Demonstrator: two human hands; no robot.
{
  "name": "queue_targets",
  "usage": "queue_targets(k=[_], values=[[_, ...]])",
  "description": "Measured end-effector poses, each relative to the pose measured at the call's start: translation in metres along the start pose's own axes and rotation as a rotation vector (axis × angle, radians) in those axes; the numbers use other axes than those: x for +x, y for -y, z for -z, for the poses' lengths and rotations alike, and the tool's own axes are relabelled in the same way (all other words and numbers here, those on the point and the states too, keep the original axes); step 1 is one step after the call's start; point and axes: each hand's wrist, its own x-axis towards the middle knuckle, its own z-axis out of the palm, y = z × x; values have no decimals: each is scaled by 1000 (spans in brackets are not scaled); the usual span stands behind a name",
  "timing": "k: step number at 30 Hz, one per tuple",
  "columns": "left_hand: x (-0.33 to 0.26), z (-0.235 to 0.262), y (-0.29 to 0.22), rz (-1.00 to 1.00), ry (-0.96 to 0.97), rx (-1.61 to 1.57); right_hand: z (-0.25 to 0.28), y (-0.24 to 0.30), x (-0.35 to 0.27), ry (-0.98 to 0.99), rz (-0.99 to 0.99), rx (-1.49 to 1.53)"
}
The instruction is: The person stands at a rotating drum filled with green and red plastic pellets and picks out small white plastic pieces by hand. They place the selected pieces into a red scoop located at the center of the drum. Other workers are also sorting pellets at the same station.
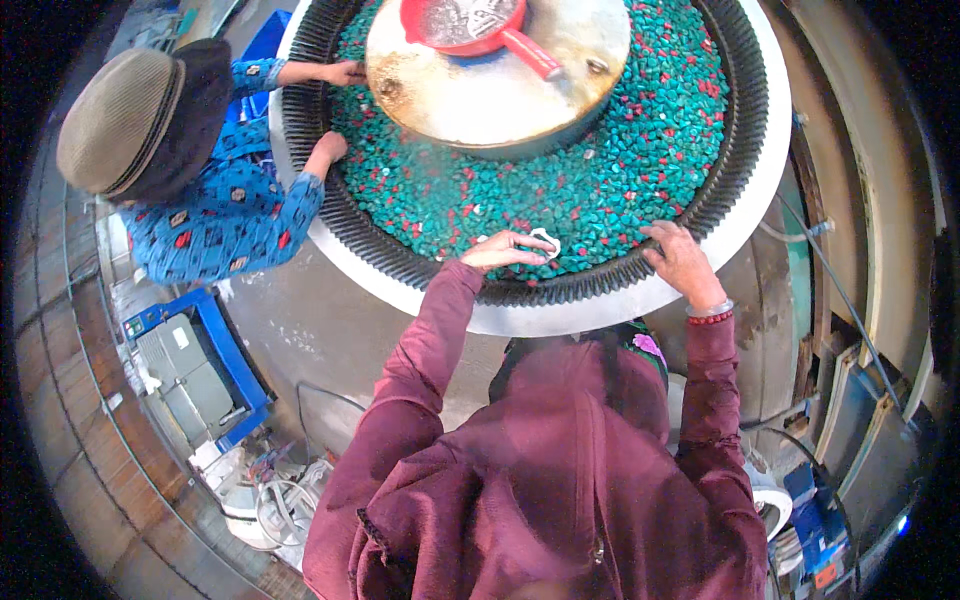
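A large round tub with a white rim (756, 130) and a black ribbed inner wall (725, 185) stands in front of me. Small green and red chips (470, 190) fill its ring-shaped trough. Near the front wall, my left hand (508, 251) pinches a small white curved piece (548, 238) just above the chips. Its exact kind is too small to make out. My right hand (682, 262) lies over the ribbed wall at the front right, fingers apart and fingertips at the edge of the chips. Nothing shows in it.
A red pan-shaped sieve with a handle (530, 52) rests on the tub's raised round centre (430, 110). At the left, a person in a blue patterned top (225, 215) has both hands at the chips. A grey and blue machine (185, 365) stands lower left; pipes run along the right.
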Motion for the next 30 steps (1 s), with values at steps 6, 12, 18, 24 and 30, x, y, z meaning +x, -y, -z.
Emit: queue_targets(k=[6, 12, 18, 24, 30], values=[[-16, -25, 23, 64, -769, 792, -67, -38, 78, 171, -28, -187], [-43, -34, 31, 95, -904, 676, -121, -48, 158, 103, 4, -140], [-64, -10, 60, 175, -965, 565, -218, -45, 174, 33, -98, -252], [-84, 34, 59, -165, -902, 170, -240, 2, 124, 451, -204, -230], [-55, 98, -76, -754, -783, -92, -279, -24, 90, 510, -74, -54]])
